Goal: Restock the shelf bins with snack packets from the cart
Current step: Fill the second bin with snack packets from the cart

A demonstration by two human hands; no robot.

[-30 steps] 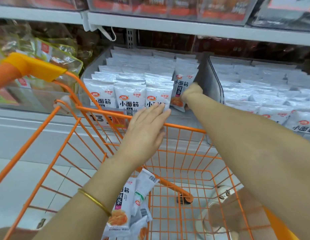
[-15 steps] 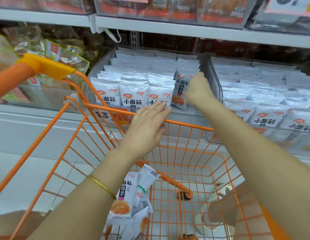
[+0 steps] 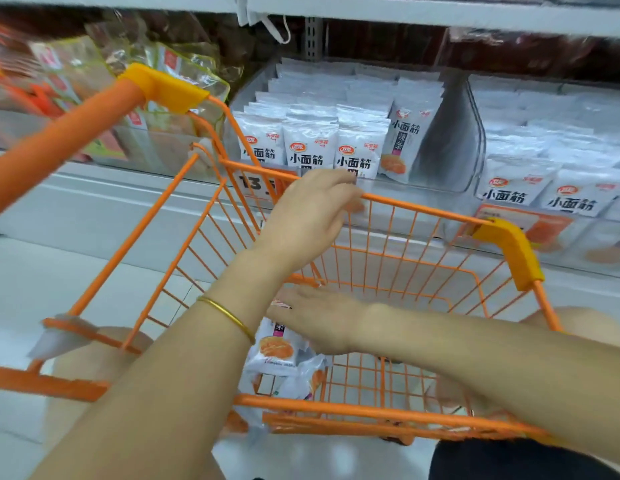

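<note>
1. Your right hand [image 3: 322, 320] is released: fingers stretched flat, palm down, holding nothing. It is low inside the cart [image 3: 422, 209], right over the loose snack packets [image 3: 272, 351]. I cannot tell whether the fingertips already touch the top one.
2. Your left hand [image 3: 308, 220], the one with the bracelet [image 3: 228, 318], sits at the cart's far rim. Its fingertips are blurred, so I cannot tell whether they clasp the wire or merely rest on it.
3. The snack packets lie in a small heap toward the near left of the cart floor, overlapping and tilted. Only a few show.
4. Beyond the rim, the middle bin [image 3: 450, 143] holds 3 columns of the same packets standing upright. There is also 1 leaning packet [image 3: 407, 140] at the right, with a bare gap between it and the bin's right wall. The neighbouring bin [image 3: 475, 133] to the right looks well filled.
5. The step in hand, as I judge it, is fetching the next packets from the cart. Nothing is grasped yet.
6. The next move calls for closing your fingers round the top 1 or 2 packets. Lift them clear of the wire sides and carry them to that gap. Stand them upright and label forward beside the leaning packet. The film looks slick, so pinch firmly.
</note>
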